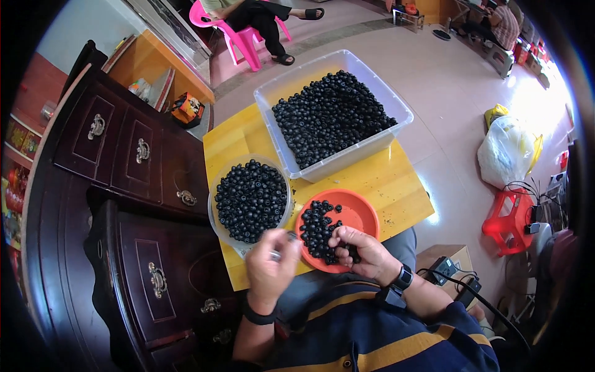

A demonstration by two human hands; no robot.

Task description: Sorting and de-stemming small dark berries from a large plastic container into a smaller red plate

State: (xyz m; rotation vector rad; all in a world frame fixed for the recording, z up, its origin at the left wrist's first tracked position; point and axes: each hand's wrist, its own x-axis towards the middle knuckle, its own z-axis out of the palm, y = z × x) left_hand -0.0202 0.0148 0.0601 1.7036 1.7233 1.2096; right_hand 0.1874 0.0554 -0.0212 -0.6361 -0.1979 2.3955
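Small round black beads [317,232], some with a hole in the middle, lie in a shallow orange bowl [370,217] on the yellow table. My right hand [367,255] is over the bowl's right side, its fingers curled around a few dark beads and the thumb on top. My left hand [271,263] is between the orange bowl and a round clear tub [212,214] heaped with similar beads. Its fingers, slightly blurred, are pinched together on one small dark bead [292,236]. A ring and a black wristband show on the left; a watch is on the right wrist.
A large clear plastic bin [347,164] of black beads stands at the far side of the yellow table [396,192]. Dark wooden drawers [130,149] line the left. Right of me are a red stool [509,217], a cardboard box and cables. A person sits on a pink chair [243,44].
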